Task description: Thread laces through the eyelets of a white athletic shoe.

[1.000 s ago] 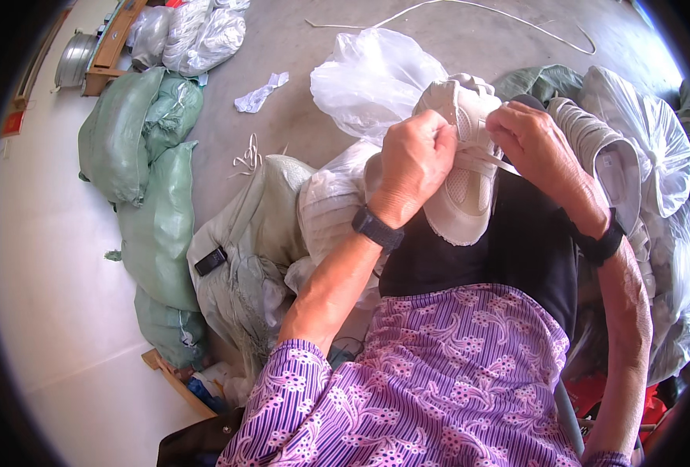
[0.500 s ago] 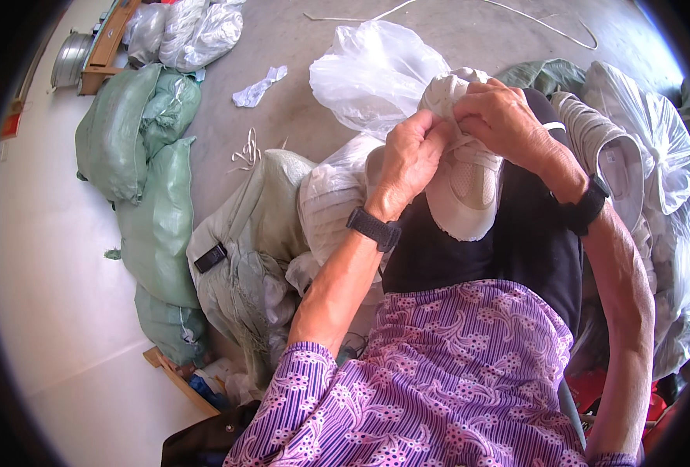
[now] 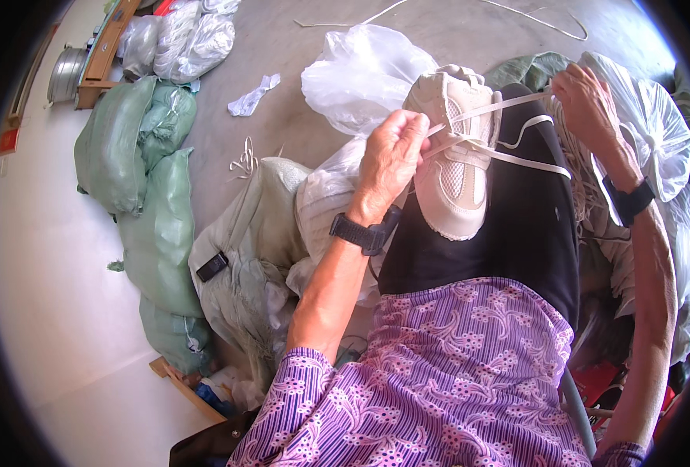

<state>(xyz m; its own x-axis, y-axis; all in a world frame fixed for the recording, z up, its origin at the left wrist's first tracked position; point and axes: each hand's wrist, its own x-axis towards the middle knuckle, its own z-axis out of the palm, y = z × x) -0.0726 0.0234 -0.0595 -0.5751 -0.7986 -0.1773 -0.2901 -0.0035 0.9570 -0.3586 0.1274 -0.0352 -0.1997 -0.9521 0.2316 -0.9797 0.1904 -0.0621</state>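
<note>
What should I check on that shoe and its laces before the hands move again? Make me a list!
1. Left hand pinching a lace: ok.
2. Right hand holding a strand out to the right: ok.
3. Shoe with its toe toward the person: ok.
4. Every lace end held: not ok; a loose end lies over the black trousers.
5. Laces free of tangles: cannot tell, they overlap.

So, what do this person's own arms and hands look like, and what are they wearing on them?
The left hand and right hand are both ungloved. A black left wristband and a black right wristband circle the wrists. The left sleeve is purple, striped and floral-patterned in pink and white, ending well short of the wrist.
</note>
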